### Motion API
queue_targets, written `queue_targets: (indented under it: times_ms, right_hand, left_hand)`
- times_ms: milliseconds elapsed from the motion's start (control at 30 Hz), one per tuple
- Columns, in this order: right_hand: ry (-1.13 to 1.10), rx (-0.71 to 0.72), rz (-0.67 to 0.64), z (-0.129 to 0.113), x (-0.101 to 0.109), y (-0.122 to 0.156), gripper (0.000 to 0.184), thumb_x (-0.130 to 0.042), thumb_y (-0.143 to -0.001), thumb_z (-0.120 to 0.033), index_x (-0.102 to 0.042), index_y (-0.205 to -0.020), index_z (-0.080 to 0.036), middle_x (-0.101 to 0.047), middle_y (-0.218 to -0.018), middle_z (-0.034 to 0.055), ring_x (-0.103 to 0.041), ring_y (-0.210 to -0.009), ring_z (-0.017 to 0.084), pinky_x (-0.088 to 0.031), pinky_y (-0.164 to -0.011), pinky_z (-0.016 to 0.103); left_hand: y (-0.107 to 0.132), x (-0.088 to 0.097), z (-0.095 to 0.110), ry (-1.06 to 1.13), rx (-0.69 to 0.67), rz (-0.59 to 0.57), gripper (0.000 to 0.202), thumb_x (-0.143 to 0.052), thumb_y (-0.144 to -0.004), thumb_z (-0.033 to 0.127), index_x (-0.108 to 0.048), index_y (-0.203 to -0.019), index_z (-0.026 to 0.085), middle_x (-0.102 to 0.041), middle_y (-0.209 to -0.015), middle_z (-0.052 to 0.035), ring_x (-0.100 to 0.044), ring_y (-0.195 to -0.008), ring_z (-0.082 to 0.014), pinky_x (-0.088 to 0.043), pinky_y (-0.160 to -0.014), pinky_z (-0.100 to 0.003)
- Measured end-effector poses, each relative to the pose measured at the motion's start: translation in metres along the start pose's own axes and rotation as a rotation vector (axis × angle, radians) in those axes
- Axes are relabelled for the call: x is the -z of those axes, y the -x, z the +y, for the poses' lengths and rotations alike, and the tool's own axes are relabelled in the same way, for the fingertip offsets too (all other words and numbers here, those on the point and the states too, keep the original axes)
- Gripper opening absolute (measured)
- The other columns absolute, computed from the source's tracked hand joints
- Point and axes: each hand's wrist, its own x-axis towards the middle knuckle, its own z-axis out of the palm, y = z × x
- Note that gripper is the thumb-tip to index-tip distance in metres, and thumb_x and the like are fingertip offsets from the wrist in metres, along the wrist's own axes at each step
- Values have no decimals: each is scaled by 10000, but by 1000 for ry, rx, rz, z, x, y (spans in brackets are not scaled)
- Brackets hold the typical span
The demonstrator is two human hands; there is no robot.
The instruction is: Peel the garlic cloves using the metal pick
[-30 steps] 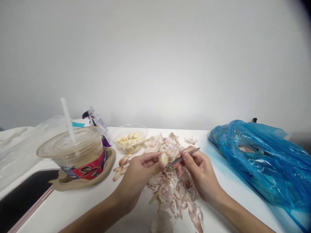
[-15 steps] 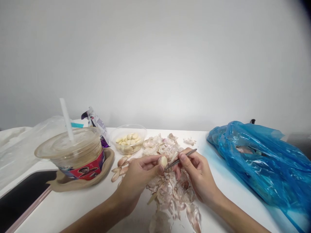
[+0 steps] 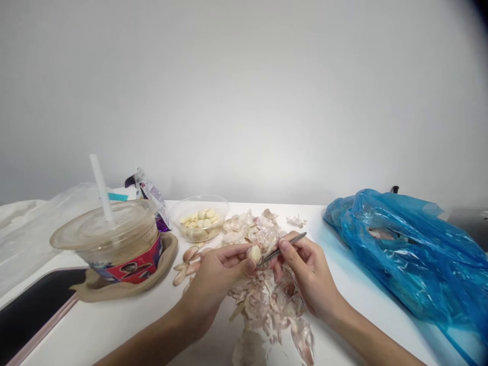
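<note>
Between its thumb and fingers, my left hand [image 3: 219, 282] pinches a pale garlic clove [image 3: 253, 252]. My right hand [image 3: 307, 272] is closed on a slim, pointed metal tool [image 3: 284, 246], its tip touching or close to the clove's lower right side; its exact kind I cannot make out. Below and behind both hands spreads a heap of papery garlic skins [image 3: 267, 300]. Several unpeeled cloves [image 3: 186, 265] lie left of my left hand. Farther back, a clear plastic bowl [image 3: 219, 202] contains several peeled cloves [image 3: 200, 222].
At the left stands a lidded drink cup [image 3: 125, 254] with a white straw [image 3: 100, 188], in a brown cardboard holder [image 3: 114, 292]. A phone or tablet [image 3: 34, 310] lies before it. A purple-and-white wrapper [image 3: 152, 198] sits behind. A blue plastic bag [image 3: 404, 259] fills the right side.
The whole view has shifted slightly, so things appear a little farther left. Both hands keep the same hold on the clove and the metal tool.
</note>
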Motion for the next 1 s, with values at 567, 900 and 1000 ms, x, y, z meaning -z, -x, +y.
queue_targets:
  times_ms: [567,900,1000]
  right_hand:
    - [-23,-6,-12,0,1,0,225,-473,-873,-330,-520,-722,-170,-592,-566,-9,-525,-464,112,-401,-521,241]
    - [-49,0,-17,2,2,0,210,-471,-883,-308,-512,-739,-161,-603,-589,-7,-518,-462,90,-388,-520,224]
    - [-50,-3,-24,3,2,0,221,-465,-887,-305,-516,-730,-157,-599,-580,-7,-519,-468,89,-386,-520,222]
  left_hand:
    - [0,4,-5,41,6,-40,275,-533,-790,217,-625,-1042,159,-704,-914,-83,-599,-892,-225,-406,-868,-381]
    - [-2,5,-6,1,3,-15,245,-553,-773,220,-657,-985,155,-683,-785,-57,-578,-814,-207,-429,-793,-344]
    - [-2,6,-8,1,8,-8,250,-553,-774,220,-652,-994,155,-664,-766,-50,-567,-800,-203,-422,-800,-361]
